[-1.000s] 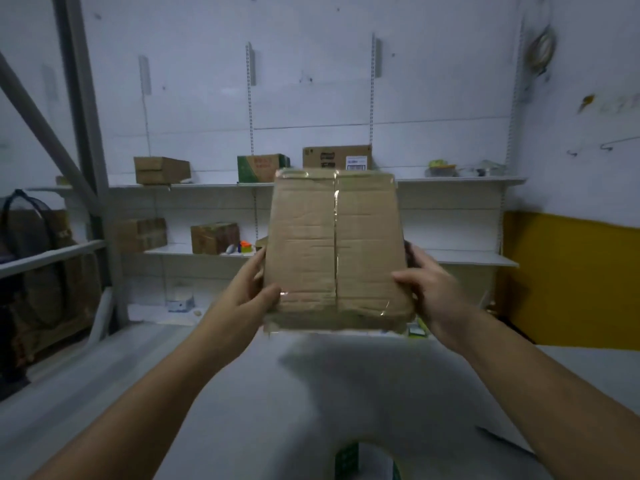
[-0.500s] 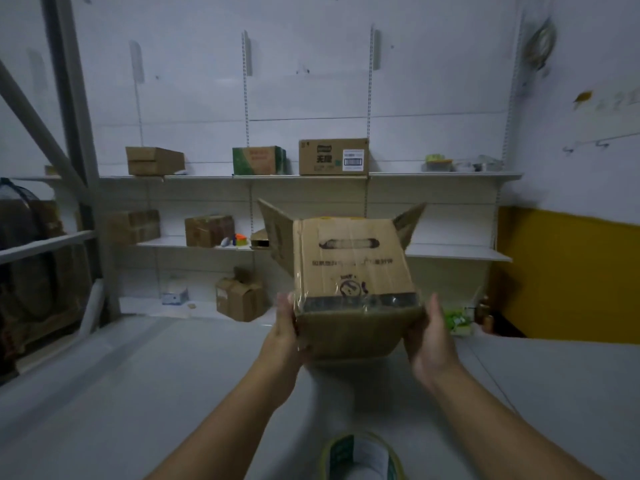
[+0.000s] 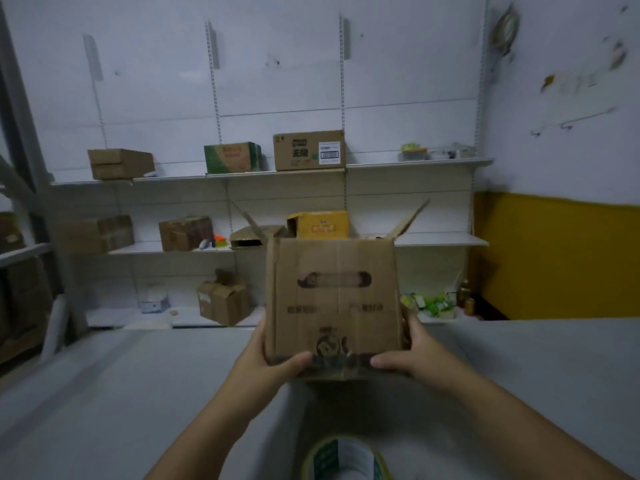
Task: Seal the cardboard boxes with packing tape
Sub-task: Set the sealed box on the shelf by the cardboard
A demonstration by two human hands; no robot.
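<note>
Above the table (image 3: 104, 393), the box (image 3: 332, 299) is upright with its top flaps open. The left hand (image 3: 266, 362) and right hand (image 3: 415, 355) grip its bottom corners, thumbs pressed on the near face, other fingers hidden. The tape (image 3: 346, 459) lies nearer the person. A grip this low could let the box tip forward.

brown box, green-white tape, grey table, white and yellow walls
cardboard box (image 3: 332, 299) is plain brown with a dark printed oval, text and a round logo low on the front, all blurred. tape roll (image 3: 346, 459) is yellowish outside with a green and white core. table (image 3: 104, 410) is pale grey. green box (image 3: 232, 156) has an orange-red patch. labelled box (image 3: 308, 150) is brown with a white barcode sticker. yellow box (image 3: 320, 224) is orange-yellow. wall (image 3: 277, 81) is white, wall band (image 3: 554, 254) mustard.
</note>
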